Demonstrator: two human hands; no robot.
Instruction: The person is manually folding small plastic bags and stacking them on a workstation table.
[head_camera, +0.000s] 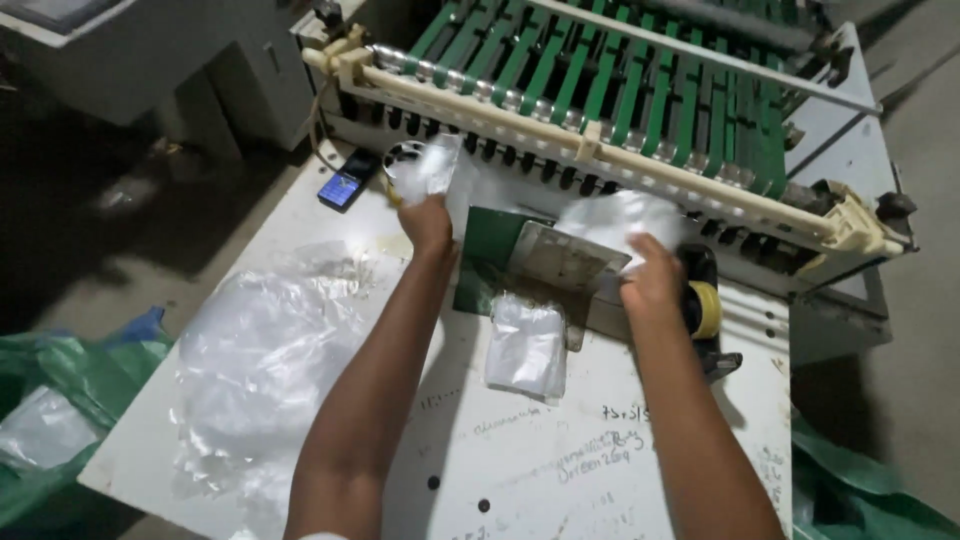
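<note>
1. Sacks of green plastic (70, 370) are seen at the lower left of the frame, beside the white table (520, 470).
2. A loose heap of clear plastic film (265, 360) is spread over the left part of the table, well apart from both hands.
3. A small dark device with a lit blue screen (345, 186) is laid near the table's upper left edge.
4. The left hand (428, 222) is closed around a crumpled piece of clear plastic (432, 165), which is held up just above the fist, close to the machine's rollers (560, 110).
5. A stack of clear plastic bags (527, 347) is laid flat on the table, below and between the two hands, touched by neither.
6. The right hand (652, 282) is closed on a second bunch of clear plastic (618, 220), held just above and left of it.
7. A yellow tape roll (706, 309) is seen just right of the right hand.
8. Green belts (640, 80) are run across the machine at the top of the frame.
</note>
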